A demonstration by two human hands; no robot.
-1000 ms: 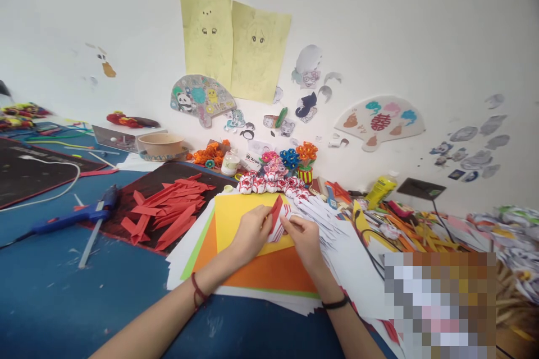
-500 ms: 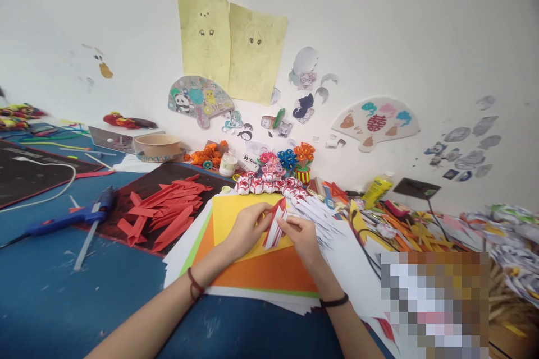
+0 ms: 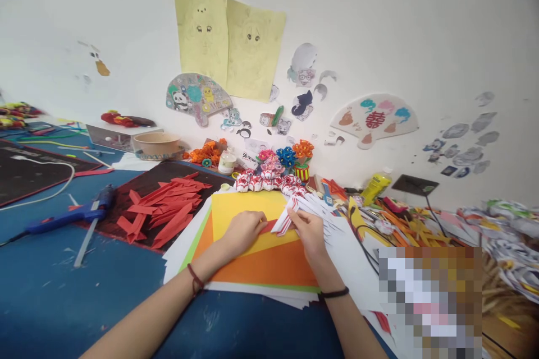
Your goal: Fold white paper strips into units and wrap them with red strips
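Observation:
My left hand (image 3: 244,231) is closed, its fingertips pinching a red paper strip (image 3: 268,226). That strip runs to the right and meets a white-and-red folded paper piece (image 3: 284,221), whose exact folds are too small to make out. My right hand (image 3: 310,231) is closed on the folded piece, thumb and fingers at its right side. Both hands are over a stack of coloured paper, with a yellow sheet (image 3: 236,202) on top and an orange sheet (image 3: 261,269) under it. White paper strips (image 3: 322,213) lie just past my right hand.
Folded red strips (image 3: 168,207) are heaped on a dark mat (image 3: 126,196) at left, near a blue glue gun (image 3: 80,216). Behind the stack stand red-and-white paper rolls (image 3: 265,182) and paper flowers (image 3: 286,157). A yellow bottle (image 3: 376,186) and loose paper clutter the right.
My hands have spread slightly apart. The white-and-red piece has tilted over to the right with my right hand, and the red strip now stretches between my hands.

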